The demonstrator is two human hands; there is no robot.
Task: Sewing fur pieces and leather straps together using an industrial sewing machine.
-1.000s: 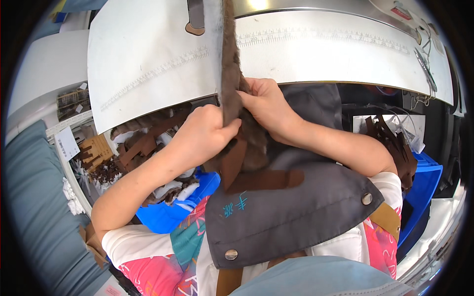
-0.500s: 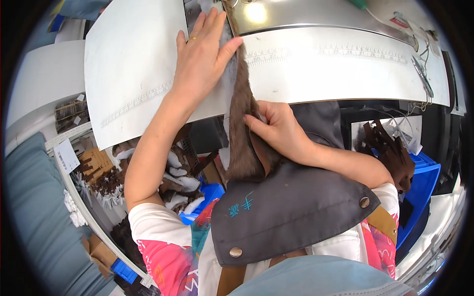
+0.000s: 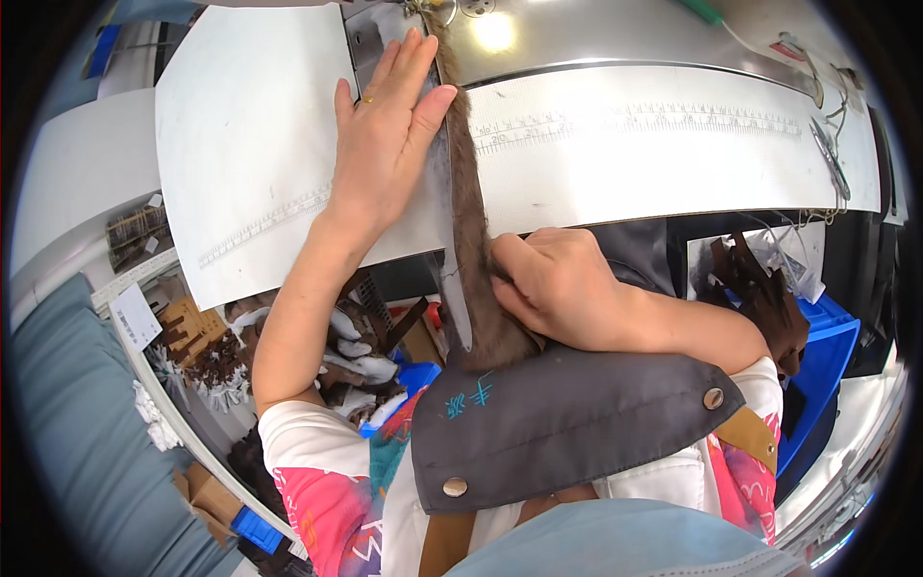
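A long piece of brown fur (image 3: 468, 183) runs from the small metal parts (image 3: 423, 8) at the top down over the table edge to my lap. Along its left side shows a smooth pale grey strip (image 3: 458, 298). My left hand (image 3: 383, 149) lies palm down beside the fur, fingers stretched out, its thumb at the fur's left edge. Closed over the fur's right edge, just below the table edge, my right hand (image 3: 562, 288) grips it with curled fingers. The fur's lower end meets my dark apron (image 3: 577, 413).
White boards (image 3: 615, 163) with ruler marks flank the fur, and a steel surface (image 3: 577, 34) lies behind. A slim metal hand tool (image 3: 829, 159) rests at far right. Below right, brown strips (image 3: 760, 308) hang by a blue bin (image 3: 822, 361). Fur scraps (image 3: 361, 361) sit below left.
My right hand has shifted slightly down and right, its fingers now curled more tightly. The fur has turned to show more of the grey strip. My left hand stays flat, slightly lower.
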